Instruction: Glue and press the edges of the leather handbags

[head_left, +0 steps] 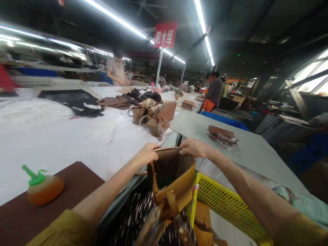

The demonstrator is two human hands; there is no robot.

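A tan handbag (pixel 183 189) hangs over my lap with its mouth open toward me, showing a brown lining. My left hand (pixel 147 154) pinches the far rim at its left corner. At the right end of that same rim, my right hand (pixel 193 147) grips the edge, fingers closed over it. Straps and a clear plastic wrapping (pixel 151 222) dangle from the near side of the bag, partly blurred. Just right of the bag, a yellow plastic basket (pixel 225 198) holds more tan leather pieces (pixel 203 218).
A squeeze bottle (pixel 46 188) of orange liquid stands on a brown board (pixel 77 181) at left. Several brown handbags (pixel 153 116) sit on the white table (pixel 102 136). Another wrapped bag (pixel 222 135) lies on the grey table (pixel 251 153). Co-workers stand farther back.
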